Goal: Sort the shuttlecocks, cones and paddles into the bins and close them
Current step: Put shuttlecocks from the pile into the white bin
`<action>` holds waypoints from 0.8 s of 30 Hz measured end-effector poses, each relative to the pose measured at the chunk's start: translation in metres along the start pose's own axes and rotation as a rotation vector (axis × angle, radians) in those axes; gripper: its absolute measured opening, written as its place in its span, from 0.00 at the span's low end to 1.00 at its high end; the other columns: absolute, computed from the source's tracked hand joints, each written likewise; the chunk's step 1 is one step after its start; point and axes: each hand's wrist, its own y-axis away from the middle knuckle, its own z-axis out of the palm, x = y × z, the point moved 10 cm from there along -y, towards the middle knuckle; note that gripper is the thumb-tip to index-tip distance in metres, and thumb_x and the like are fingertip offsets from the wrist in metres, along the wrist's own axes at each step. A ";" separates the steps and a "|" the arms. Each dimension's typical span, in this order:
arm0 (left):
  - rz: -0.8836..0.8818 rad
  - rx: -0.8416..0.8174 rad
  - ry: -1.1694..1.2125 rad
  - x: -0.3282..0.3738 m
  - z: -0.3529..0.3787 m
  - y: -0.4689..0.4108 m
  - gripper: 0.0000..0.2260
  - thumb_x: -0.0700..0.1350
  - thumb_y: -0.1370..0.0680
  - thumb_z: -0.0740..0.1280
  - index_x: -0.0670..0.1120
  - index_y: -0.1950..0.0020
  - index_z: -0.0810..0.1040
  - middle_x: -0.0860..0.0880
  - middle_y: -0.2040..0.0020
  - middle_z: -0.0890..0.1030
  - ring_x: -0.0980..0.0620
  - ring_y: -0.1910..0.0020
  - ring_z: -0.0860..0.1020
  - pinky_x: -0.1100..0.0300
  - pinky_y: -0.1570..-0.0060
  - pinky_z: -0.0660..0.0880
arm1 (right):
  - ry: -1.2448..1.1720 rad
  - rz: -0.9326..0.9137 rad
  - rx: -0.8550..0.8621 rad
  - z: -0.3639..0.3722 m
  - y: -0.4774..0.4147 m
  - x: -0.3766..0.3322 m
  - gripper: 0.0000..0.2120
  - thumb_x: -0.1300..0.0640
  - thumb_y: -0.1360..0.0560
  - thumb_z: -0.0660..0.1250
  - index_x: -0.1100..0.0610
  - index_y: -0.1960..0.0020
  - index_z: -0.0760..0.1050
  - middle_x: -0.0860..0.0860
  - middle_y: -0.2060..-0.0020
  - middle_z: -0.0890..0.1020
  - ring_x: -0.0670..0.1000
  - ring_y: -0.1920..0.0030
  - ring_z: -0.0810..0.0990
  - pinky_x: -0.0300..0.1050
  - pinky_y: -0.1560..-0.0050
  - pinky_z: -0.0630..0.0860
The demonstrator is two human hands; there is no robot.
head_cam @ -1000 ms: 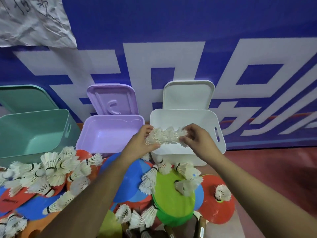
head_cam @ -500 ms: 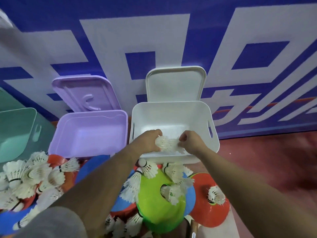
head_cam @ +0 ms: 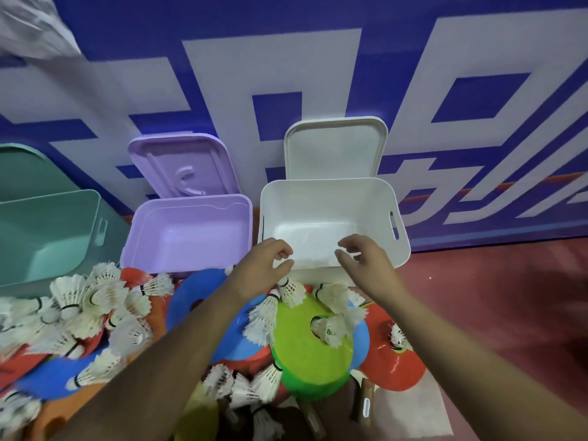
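A blue banner (head_cam: 318, 58) with big white characters fills the upper half of the frame, and a dull red floor (head_cam: 496, 297) runs along the right side below it. A crumpled sheet (head_cam: 31, 27) hangs in the upper left corner.

Three open bins stand in a row against the banner: a teal bin (head_cam: 47, 198) at the left edge, a purple bin (head_cam: 191, 203) just left of centre, and a white bin (head_cam: 327, 198) at centre. The purple lid (head_cam: 184, 167) and the white lid (head_cam: 334, 151) lean upright behind their bins.

The left hand (head_cam: 257, 268) and the right hand (head_cam: 366, 265) hover side by side over the near rim of the white bin, apart from each other. The fingers of both are loosely curled and hold nothing. A pale blurred patch lies on the floor of the white bin between the hands; it may be shuttlecocks, but the blur leaves that unsure.

Below the bins, loose shuttlecocks (head_cam: 82, 300) are heaped at the left over flat cones. At lower centre a green cone (head_cam: 311, 354) lies on top of a blue cone (head_cam: 197, 297), with more shuttlecocks on and around them. A red cone (head_cam: 394, 367) at the lower right carries one shuttlecock. Wooden paddle handles (head_cam: 366, 405) poke out at the bottom edge.
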 end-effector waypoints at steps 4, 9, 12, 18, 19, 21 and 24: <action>0.072 0.056 -0.139 -0.003 0.001 0.038 0.10 0.46 0.24 0.69 0.46 0.43 0.79 0.51 0.48 0.75 0.55 0.47 0.72 0.62 0.44 0.69 | 0.077 -0.033 0.045 0.008 0.045 0.000 0.10 0.54 0.24 0.69 0.56 0.45 0.77 0.48 0.51 0.77 0.47 0.51 0.76 0.44 0.49 0.75; 0.082 -0.076 -0.298 -0.008 0.026 0.058 0.20 0.42 0.24 0.68 0.48 0.31 0.73 0.48 0.38 0.71 0.50 0.39 0.72 0.52 0.38 0.72 | 0.223 0.069 0.042 0.038 0.091 0.031 0.13 0.50 0.27 0.70 0.57 0.47 0.76 0.49 0.53 0.75 0.51 0.52 0.76 0.43 0.53 0.70; 0.062 -0.135 -0.372 -0.010 0.035 0.058 0.24 0.36 0.24 0.64 0.47 0.27 0.68 0.46 0.35 0.66 0.48 0.38 0.71 0.52 0.39 0.73 | 0.252 0.180 0.044 0.055 0.109 0.051 0.14 0.47 0.27 0.69 0.57 0.49 0.75 0.52 0.54 0.76 0.54 0.53 0.76 0.45 0.55 0.69; 0.065 -0.055 -0.435 -0.006 0.031 0.050 0.07 0.44 0.19 0.57 0.44 0.44 0.71 0.59 0.58 0.64 0.44 0.46 0.72 0.49 0.47 0.73 | 0.150 0.238 0.190 0.059 0.122 0.044 0.10 0.53 0.28 0.68 0.58 0.50 0.75 0.52 0.60 0.81 0.54 0.58 0.79 0.51 0.57 0.75; 0.077 -0.073 -0.409 -0.011 0.033 0.051 0.04 0.42 0.20 0.60 0.45 0.46 0.70 0.56 0.56 0.65 0.45 0.47 0.73 0.49 0.49 0.75 | 0.150 0.233 0.205 0.059 0.124 0.043 0.08 0.54 0.28 0.67 0.57 0.52 0.75 0.52 0.61 0.81 0.53 0.59 0.78 0.51 0.58 0.75; 0.110 -0.103 -0.429 -0.022 0.034 0.053 0.12 0.38 0.24 0.67 0.45 0.43 0.70 0.50 0.47 0.67 0.47 0.47 0.74 0.50 0.52 0.76 | 0.156 0.216 0.205 0.062 0.128 0.041 0.05 0.55 0.29 0.67 0.56 0.55 0.75 0.50 0.64 0.81 0.53 0.61 0.78 0.50 0.60 0.74; 0.104 -0.101 -0.256 -0.025 0.023 0.062 0.10 0.43 0.23 0.69 0.45 0.44 0.73 0.53 0.47 0.69 0.53 0.50 0.71 0.60 0.53 0.68 | 0.135 0.219 0.186 0.065 0.133 0.036 0.04 0.56 0.28 0.68 0.56 0.57 0.77 0.50 0.64 0.82 0.52 0.62 0.79 0.48 0.61 0.74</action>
